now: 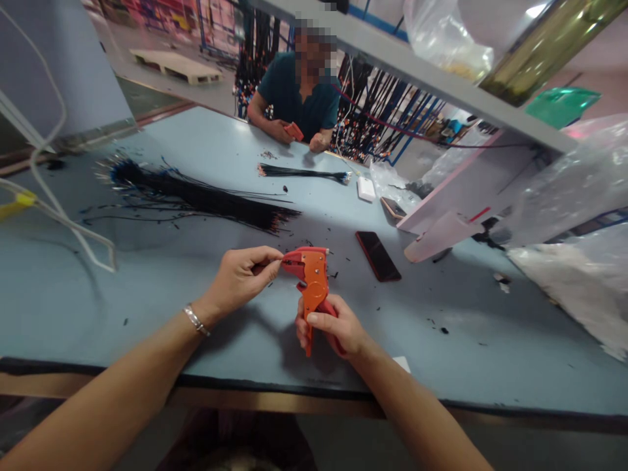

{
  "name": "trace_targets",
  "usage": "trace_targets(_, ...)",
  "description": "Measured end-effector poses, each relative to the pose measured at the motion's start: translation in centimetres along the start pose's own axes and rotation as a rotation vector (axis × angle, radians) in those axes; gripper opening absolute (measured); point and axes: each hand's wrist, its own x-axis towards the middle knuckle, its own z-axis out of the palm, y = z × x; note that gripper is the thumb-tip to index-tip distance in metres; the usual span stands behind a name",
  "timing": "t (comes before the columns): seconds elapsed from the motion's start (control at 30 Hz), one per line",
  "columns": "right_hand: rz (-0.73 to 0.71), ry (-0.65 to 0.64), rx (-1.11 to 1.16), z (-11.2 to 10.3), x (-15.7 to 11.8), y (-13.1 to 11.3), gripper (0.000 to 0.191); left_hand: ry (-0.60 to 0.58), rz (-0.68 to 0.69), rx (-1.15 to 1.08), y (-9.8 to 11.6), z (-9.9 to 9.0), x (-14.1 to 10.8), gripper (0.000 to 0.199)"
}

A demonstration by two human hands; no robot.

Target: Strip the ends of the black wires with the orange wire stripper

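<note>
My right hand [333, 324] is wrapped around the handles of an orange and red wire stripper [314, 278], which I hold upright above the table. The stripper's red jaws point left. At their tip, my left hand [248, 271] is closed in a pinch on a thin wire, mostly hidden by the fingers. A silver bracelet circles the left wrist. Beyond my hands lies a large bundle of black wires [206, 196], with coppery ends towards me and pale, blue-marked ends at the far left.
A dark phone with a red edge [378, 256] lies right of the stripper. A smaller wire bundle [304, 172] and a white box [366, 188] are farther back. Across the table, a person [299, 91] holds an orange tool. A shelf [422, 65] and plastic bags stand right.
</note>
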Motion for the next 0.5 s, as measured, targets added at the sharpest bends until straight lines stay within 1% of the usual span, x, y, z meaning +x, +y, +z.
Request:
trace_targets(0.27, -0.013, 0.000, -0.023, 0.16, 0.10, 0.23, 0.027, 0.004, -0.012, 0.017, -0.32, 0.23, -0.08, 0.024)
trace_targets(0.5, -0.035, -0.011, -0.089, 0.09, 0.17, 0.35, 0.030, 0.003, -0.017, 0.030, -0.63, 0.44, -0.17, 0.024)
